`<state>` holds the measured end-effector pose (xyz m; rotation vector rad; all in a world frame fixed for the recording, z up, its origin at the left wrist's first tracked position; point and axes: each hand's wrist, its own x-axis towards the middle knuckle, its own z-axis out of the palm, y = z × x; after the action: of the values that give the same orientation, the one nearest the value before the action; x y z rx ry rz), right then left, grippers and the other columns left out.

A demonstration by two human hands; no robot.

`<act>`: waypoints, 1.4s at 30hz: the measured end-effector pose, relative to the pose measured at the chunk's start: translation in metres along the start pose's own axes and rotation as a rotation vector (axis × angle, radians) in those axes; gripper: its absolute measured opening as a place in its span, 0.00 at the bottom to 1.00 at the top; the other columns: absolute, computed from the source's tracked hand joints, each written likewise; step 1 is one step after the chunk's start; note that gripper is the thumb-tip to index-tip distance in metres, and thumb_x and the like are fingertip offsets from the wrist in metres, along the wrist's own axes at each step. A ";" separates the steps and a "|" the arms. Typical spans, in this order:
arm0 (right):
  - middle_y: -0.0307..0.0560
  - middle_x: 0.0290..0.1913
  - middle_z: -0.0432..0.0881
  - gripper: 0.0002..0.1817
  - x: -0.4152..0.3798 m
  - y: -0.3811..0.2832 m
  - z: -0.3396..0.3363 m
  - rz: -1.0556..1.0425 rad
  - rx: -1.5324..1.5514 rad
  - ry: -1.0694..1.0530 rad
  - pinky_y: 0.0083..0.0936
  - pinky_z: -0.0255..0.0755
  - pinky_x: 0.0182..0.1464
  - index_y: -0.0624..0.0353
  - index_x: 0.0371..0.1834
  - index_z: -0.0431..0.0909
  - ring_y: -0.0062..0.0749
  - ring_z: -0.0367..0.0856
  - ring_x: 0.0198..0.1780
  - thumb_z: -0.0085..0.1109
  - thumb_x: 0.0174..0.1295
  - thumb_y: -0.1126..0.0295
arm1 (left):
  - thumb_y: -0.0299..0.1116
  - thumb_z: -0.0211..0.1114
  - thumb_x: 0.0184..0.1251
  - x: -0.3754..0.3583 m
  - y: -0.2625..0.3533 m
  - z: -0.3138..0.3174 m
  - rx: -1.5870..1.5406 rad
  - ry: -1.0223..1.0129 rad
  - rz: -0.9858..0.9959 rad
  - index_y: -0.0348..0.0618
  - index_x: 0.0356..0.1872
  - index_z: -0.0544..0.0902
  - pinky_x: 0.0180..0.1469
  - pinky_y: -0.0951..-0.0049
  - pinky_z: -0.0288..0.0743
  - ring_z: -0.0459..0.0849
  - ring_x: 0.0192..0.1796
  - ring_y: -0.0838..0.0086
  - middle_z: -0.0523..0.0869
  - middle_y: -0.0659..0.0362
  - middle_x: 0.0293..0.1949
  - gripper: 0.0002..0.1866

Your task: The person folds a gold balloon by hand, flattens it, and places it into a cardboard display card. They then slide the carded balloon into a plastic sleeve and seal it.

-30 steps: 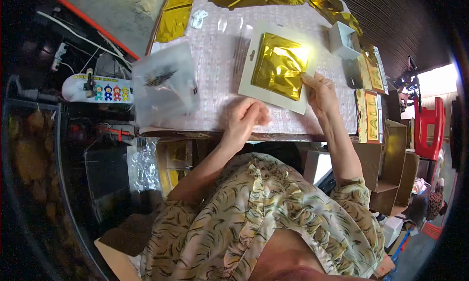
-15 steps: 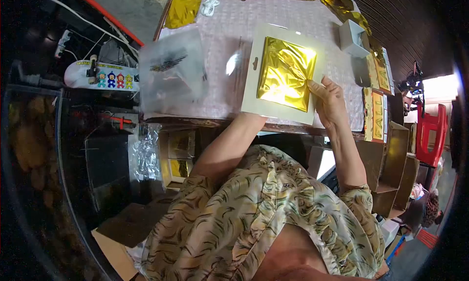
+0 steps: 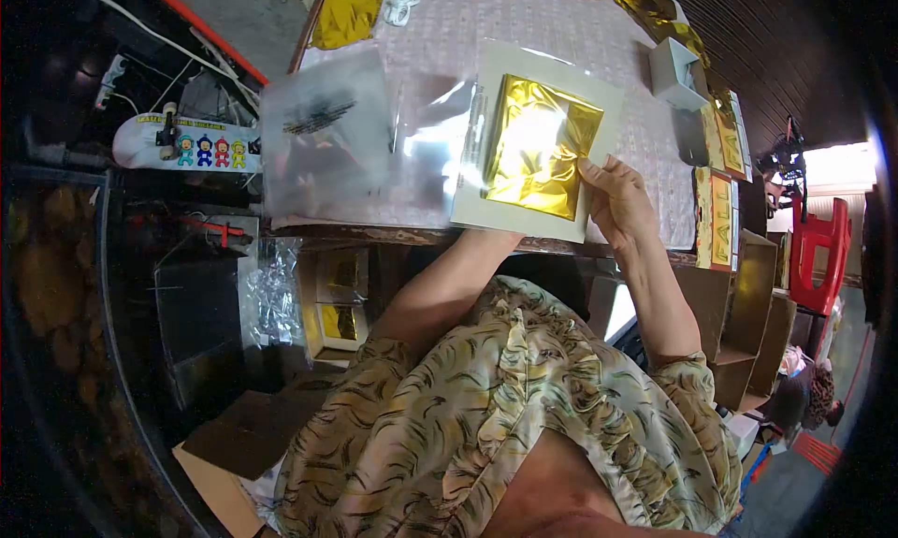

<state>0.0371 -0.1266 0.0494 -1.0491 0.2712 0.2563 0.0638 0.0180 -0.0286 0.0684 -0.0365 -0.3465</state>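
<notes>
A folded gold foil sheet [image 3: 547, 150] lies on a pale backing card [image 3: 603, 98], with clear plastic around the card's edges. My right hand [image 3: 622, 199] pinches the foil and card at their right side, thumb on top. My left forearm runs up to the card's lower edge, and the left hand itself is hidden under the card. Left of the card, a stack of clear plastic bags [image 3: 323, 154] with dark print rests on the cloth-covered table [image 3: 430, 23].
Gold foil [image 3: 351, 12] drapes the table's far edge. A small white box [image 3: 678, 73] and yellow lettered boxes [image 3: 720, 218] stand at the right. Cardboard boxes [image 3: 751, 304] are below right; a skateboard [image 3: 201, 145] is at the left. A person [image 3: 821, 393] is far right.
The card and foil have shifted slightly left, with my right hand following. Clear plastic now shows more widely at the card's left side. My left hand stays hidden underneath.
</notes>
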 end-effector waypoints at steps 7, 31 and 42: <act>0.50 0.46 0.89 0.06 0.003 0.008 0.010 0.017 0.052 -0.018 0.24 0.82 0.53 0.71 0.48 0.83 0.29 0.87 0.46 0.61 0.71 0.81 | 0.47 0.50 0.85 -0.004 -0.019 -0.025 0.013 0.019 0.003 0.45 0.74 0.70 0.67 0.59 0.78 0.80 0.65 0.63 0.79 0.54 0.65 0.25; 0.43 0.58 0.85 0.20 -0.008 0.011 0.037 0.141 -0.008 -0.004 0.31 0.65 0.72 0.63 0.62 0.78 0.29 0.80 0.61 0.66 0.71 0.70 | 0.44 0.50 0.87 -0.008 -0.040 -0.053 0.072 0.067 0.078 0.47 0.73 0.70 0.66 0.66 0.77 0.79 0.63 0.70 0.80 0.56 0.63 0.22; 0.45 0.60 0.86 0.27 -0.008 -0.014 -0.009 0.076 0.028 -0.008 0.28 0.73 0.69 0.63 0.67 0.76 0.32 0.84 0.62 0.70 0.66 0.71 | 0.50 0.53 0.85 -0.026 0.091 0.037 0.699 0.319 0.232 0.43 0.73 0.70 0.65 0.68 0.77 0.80 0.63 0.69 0.80 0.56 0.65 0.27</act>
<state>0.0334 -0.1413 0.0589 -1.0106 0.3067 0.3237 0.0685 0.1101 0.0148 0.8043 0.1517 -0.0739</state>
